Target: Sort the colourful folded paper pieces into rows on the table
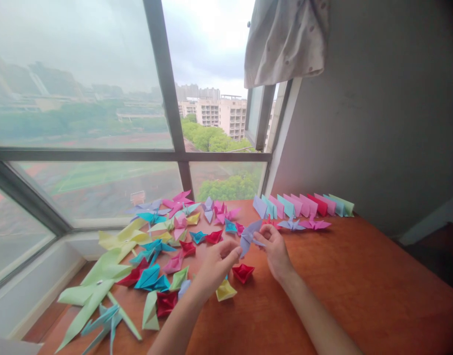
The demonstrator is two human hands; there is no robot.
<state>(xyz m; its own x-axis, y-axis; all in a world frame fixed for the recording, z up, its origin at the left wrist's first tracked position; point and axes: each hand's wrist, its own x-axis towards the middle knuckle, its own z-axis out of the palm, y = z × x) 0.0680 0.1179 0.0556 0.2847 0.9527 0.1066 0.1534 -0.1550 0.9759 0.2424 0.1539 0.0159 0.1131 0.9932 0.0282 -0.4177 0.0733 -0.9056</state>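
Both my hands hold a lavender folded paper piece (249,235) above the wooden table (359,286). My left hand (216,264) pinches its lower left edge with thumb and fingers closed. My right hand (274,249) is closed on its right side. Just below the hands lie a small red folded paper (243,272) and a yellow one (225,291).
Several colourful origami pieces (163,246) spread over the table's left half, with large pale green ones (100,281) at the left edge. A row of folded pastel papers (304,204) lines the back by the grey wall (378,113). A window (100,123) stands behind.
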